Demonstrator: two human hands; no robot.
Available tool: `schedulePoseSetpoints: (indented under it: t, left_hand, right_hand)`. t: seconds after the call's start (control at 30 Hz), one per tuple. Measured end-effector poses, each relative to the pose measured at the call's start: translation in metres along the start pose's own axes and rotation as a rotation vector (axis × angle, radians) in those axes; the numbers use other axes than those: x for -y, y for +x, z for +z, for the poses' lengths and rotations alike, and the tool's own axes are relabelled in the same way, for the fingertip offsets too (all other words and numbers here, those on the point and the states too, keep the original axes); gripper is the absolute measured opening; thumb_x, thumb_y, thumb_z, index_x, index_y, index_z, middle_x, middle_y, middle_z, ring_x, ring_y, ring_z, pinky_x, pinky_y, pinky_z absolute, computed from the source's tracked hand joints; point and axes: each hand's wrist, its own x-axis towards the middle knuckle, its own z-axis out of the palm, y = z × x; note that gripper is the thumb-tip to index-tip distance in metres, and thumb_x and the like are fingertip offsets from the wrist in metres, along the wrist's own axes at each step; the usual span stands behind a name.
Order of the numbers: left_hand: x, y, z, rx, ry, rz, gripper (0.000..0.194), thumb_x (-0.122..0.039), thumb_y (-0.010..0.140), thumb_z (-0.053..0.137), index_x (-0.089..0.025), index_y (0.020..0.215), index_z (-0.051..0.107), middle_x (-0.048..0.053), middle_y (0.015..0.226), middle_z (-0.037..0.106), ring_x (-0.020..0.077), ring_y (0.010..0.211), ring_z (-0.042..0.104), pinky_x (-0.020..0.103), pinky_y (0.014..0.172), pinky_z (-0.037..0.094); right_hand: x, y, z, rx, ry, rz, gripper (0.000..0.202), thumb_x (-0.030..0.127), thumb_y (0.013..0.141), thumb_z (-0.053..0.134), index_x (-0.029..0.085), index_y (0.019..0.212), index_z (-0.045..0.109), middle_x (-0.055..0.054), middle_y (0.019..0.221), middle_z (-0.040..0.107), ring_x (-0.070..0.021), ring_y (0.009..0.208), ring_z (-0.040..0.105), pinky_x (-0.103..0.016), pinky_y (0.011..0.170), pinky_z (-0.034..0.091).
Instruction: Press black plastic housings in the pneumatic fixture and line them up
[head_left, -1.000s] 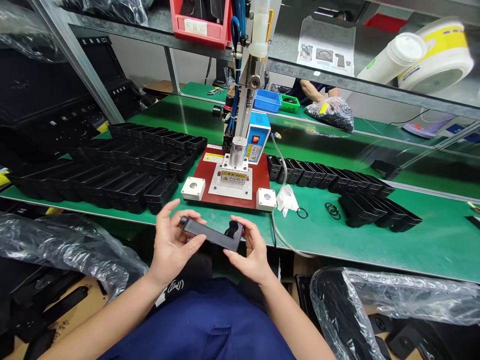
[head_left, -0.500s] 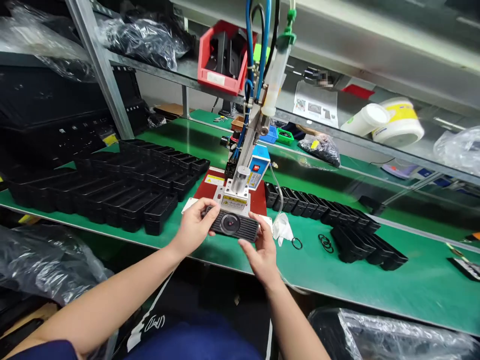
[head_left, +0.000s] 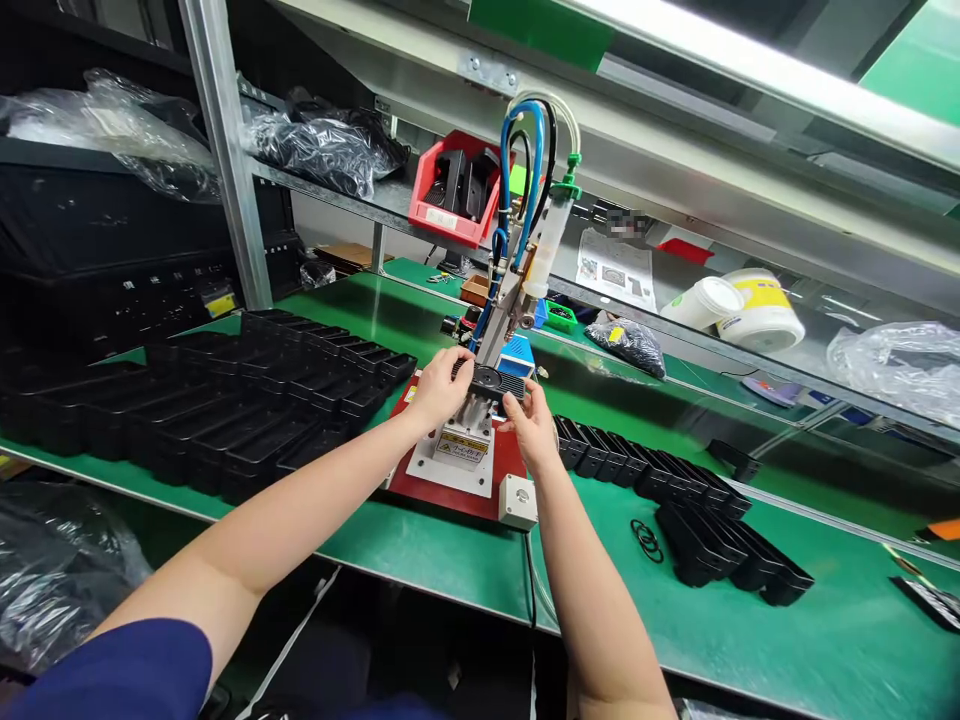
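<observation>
A black ribbed panel with a round centre (head_left: 489, 378) is held level between my two hands, over the metal fixture of the bench press (head_left: 466, 425). My left hand (head_left: 444, 385) pinches the panel's left end. At its right end, my right hand (head_left: 531, 412) grips with thumb and fingers. The press stands on a red base (head_left: 442, 492) with a warning label on its front block. A syringe (head_left: 551, 240) and blue hoses rise above the panel.
Rows of black housings (head_left: 247, 410) fill the bench's left side. More housings (head_left: 645, 455) and black rings (head_left: 646, 541) lie on the right. A white box (head_left: 518, 500) sits at the base's front corner. A red bin (head_left: 456, 190) rests on the shelf.
Both hands have carried the panel forward from in front of the press to above its fixture, and it has tilted from facing me to lying flatter. The head view has shifted.
</observation>
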Motion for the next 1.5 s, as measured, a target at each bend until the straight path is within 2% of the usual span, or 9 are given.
schedulePoseSetpoints:
  t: [0.47,0.57,0.7,0.8,0.9,1.07,1.2,1.33,1.5]
  left_hand:
    - [0.016,-0.004,0.001,0.061,0.117,0.038,0.027,-0.022,0.094,0.042,-0.017,0.103,0.067,0.007,0.098,0.066,0.0179,0.093,0.061,0.035,0.087,0.048]
    - [0.013,-0.022,-0.017,0.001,0.133,0.11,0.029,-0.026,0.093,0.048,-0.015,0.116,0.061,0.011,0.113,0.061,0.0213,0.11,0.054,0.041,0.098,0.044]
    - [0.018,-0.087,-0.048,-0.149,0.121,0.174,0.029,-0.02,0.091,0.049,-0.013,0.119,0.056,0.015,0.127,0.051,0.0242,0.123,0.045,0.045,0.104,0.039]
    - [0.029,-0.143,-0.061,-0.19,0.197,0.331,0.026,-0.012,0.083,0.058,-0.016,0.108,0.059,0.012,0.114,0.058,0.0239,0.109,0.055,0.043,0.097,0.046]
    - [0.041,-0.179,-0.061,-0.118,0.258,0.427,0.027,-0.005,0.078,0.062,-0.016,0.102,0.06,0.011,0.107,0.06,0.0241,0.101,0.059,0.042,0.09,0.049]
    - [0.06,-0.191,-0.06,-0.052,0.323,0.488,0.028,-0.001,0.078,0.061,-0.016,0.102,0.059,0.012,0.105,0.06,0.0259,0.099,0.059,0.043,0.086,0.05]
    - [0.073,-0.194,-0.064,-0.058,0.344,0.447,0.029,0.0,0.079,0.059,-0.016,0.103,0.059,0.013,0.106,0.059,0.0268,0.102,0.057,0.044,0.086,0.049]
    - [0.075,-0.198,-0.063,-0.051,0.325,0.438,0.029,0.001,0.079,0.058,-0.016,0.104,0.059,0.012,0.107,0.059,0.0259,0.103,0.057,0.044,0.087,0.049]
    - [0.076,-0.201,-0.064,-0.055,0.321,0.348,0.027,0.0,0.081,0.056,-0.017,0.102,0.059,0.011,0.109,0.057,0.0255,0.106,0.055,0.046,0.092,0.048]
  right_hand:
    - [-0.019,-0.016,0.001,-0.044,-0.258,0.059,0.06,0.056,0.081,0.053,0.022,0.13,0.044,-0.009,0.109,0.065,-0.0211,0.086,0.064,-0.03,0.056,0.054]
    - [-0.028,-0.039,-0.034,-0.148,-0.385,0.054,0.054,0.055,0.083,0.052,0.021,0.125,0.053,-0.009,0.11,0.066,-0.0215,0.091,0.064,-0.034,0.068,0.055]
    - [-0.048,-0.094,-0.12,-0.369,-0.674,0.187,0.041,0.046,0.085,0.047,0.015,0.105,0.065,-0.012,0.101,0.069,-0.0233,0.093,0.063,-0.036,0.079,0.051]
    - [-0.064,-0.136,-0.166,-0.325,-0.852,0.364,0.02,0.035,0.075,0.06,0.017,0.076,0.07,-0.006,0.076,0.07,-0.0207,0.073,0.064,-0.032,0.071,0.049]
    - [-0.077,-0.161,-0.175,-0.254,-1.0,0.421,0.006,0.024,0.069,0.067,0.019,0.07,0.07,-0.004,0.074,0.068,-0.0172,0.069,0.062,-0.027,0.068,0.046]
    - [-0.075,-0.158,-0.168,-0.284,-1.164,0.267,0.016,0.018,0.072,0.061,0.019,0.056,0.06,-0.004,0.064,0.058,-0.0189,0.065,0.057,-0.03,0.062,0.044]
    - [-0.04,-0.127,-0.15,-0.379,-1.199,-0.002,0.017,0.024,0.083,0.053,0.022,0.067,0.06,-0.009,0.076,0.061,-0.0252,0.078,0.057,-0.038,0.071,0.046]
    - [0.013,-0.081,-0.086,-0.316,-1.113,-0.392,0.018,0.03,0.092,0.05,0.02,0.084,0.062,-0.008,0.087,0.063,-0.0217,0.088,0.057,-0.038,0.082,0.048]
    - [0.051,-0.031,-0.002,-0.108,-0.973,-0.825,0.012,0.02,0.092,0.052,0.019,0.088,0.064,-0.007,0.085,0.063,-0.0186,0.083,0.056,-0.033,0.075,0.049]
